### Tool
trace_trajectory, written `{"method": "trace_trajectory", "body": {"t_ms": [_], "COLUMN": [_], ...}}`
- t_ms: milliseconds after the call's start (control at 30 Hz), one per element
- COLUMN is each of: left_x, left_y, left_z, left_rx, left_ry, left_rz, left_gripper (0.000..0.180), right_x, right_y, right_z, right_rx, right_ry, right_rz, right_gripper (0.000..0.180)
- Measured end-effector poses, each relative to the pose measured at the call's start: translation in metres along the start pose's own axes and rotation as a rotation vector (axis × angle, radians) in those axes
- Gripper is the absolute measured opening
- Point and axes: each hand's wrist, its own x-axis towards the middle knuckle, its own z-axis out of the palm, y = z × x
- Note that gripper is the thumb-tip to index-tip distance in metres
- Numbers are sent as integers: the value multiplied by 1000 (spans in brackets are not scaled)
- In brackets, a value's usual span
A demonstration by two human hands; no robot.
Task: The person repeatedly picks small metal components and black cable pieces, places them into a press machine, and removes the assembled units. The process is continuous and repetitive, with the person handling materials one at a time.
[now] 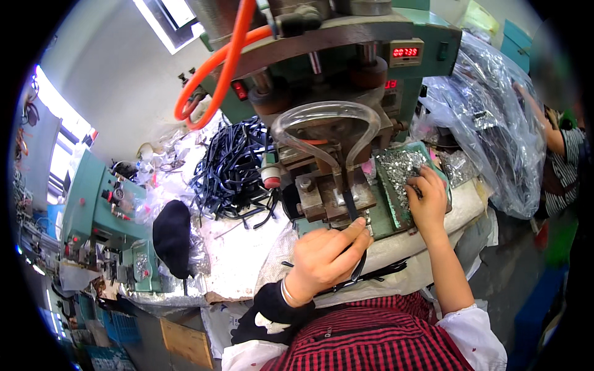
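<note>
My left hand [327, 255] is closed, thumb and fingers pinching a narrow black strap [351, 208]. The strap's far end reaches the metal die [323, 196] of a green press, and its tail hangs below my hand. At the right, my right hand [429, 199] dips into a green tray [390, 207] heaped with small shiny metal pieces [401, 166]. Its fingers are curled together over the pieces; what lies between them is too small to make out. A bent clear tube [328, 110] arches over the die.
A tangled pile of black straps [232, 167] lies left of the press, beside a red button [271, 178]. An orange hose [232, 59] loops above. Clear plastic sheeting [489, 123] bulges at the right, with another person's arm [544, 127] beyond. A black cloth-like item [172, 238] lies left.
</note>
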Motion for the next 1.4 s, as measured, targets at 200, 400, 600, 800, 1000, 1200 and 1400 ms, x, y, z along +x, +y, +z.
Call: {"method": "trace_trajectory", "body": {"t_ms": [200,400,600,800,1000,1200,1400], "left_x": [-39,-30,-143,-168,-120,-117,-51], "left_y": [28,-24,-152,-150,-98,-84,-39], "left_z": [-56,-116,-69,-61,-70,-44,-53], "left_rx": [114,478,782,683,-35,-527,-282], "left_ry": [66,260,-398,-429,5,281,384], "left_rz": [-201,-479,-572,-511,-1007,-1094,-913], "left_gripper": [32,17,7,11,24,21,28], "right_x": [0,5,20,-13,15,28,27], "right_y": [-4,-2,-27,1,-62,-123,-135], "right_z": [-15,-6,2,-29,-51,5,0], "right_rx": [98,101,336,418,626,999,1251], "right_ry": [20,93,108,94,-95,-116,-150], "right_rz": [80,52,192,453,157,293,422], "right_gripper": [11,10,9,11,14,28,42]}}
